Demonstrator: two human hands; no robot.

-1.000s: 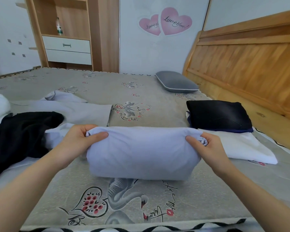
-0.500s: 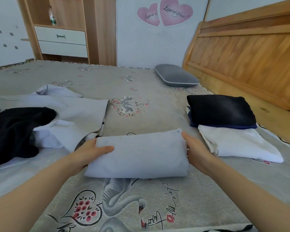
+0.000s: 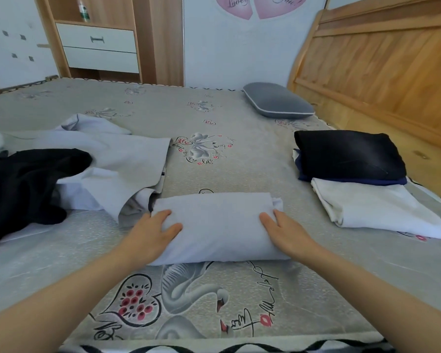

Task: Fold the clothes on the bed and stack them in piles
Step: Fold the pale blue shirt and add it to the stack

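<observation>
**Lavender bundle pinned flat, both palms on top**

Lavender cotton, folded into a thick oblong, sits square in the middle of the bed (image 3: 239, 118), and both hands are on it! The folded lavender garment (image 3: 218, 222) lies just beyond the swan print on the sheet, long side facing the person. Left hand (image 3: 150, 235) lies over the near-left corner, fingers straight and spread, thumb laid across the top. Right hand (image 3: 285, 233) mirrors it at the right end, fingers flat and extended along the edge. Neither hand is clutching anything; these are relaxed, pressing palms, and my read is they are there to squash the air out and hold the creases so the fold does not spring open.

Look right: a folded pile (image 3: 351, 159) waits near the wooden headboard (image 3: 382, 72), black piece on top, navy edge peeking beneath, with a folded white garment (image 3: 377, 210) lying against its near side. That looks like the destination, within easy reach of the right arm.

Over on the left, plenty of work remains: a loose lavender garment (image 3: 107, 159) sprawls open, a crumpled black garment (image 3: 23, 184) draped across its edge. A grey pillow (image 3: 278, 103) rests at the far side.

Next move, I'd judge, calls for sliding fingers underneath both ends and lifting level, or the bundle sags apart.
</observation>
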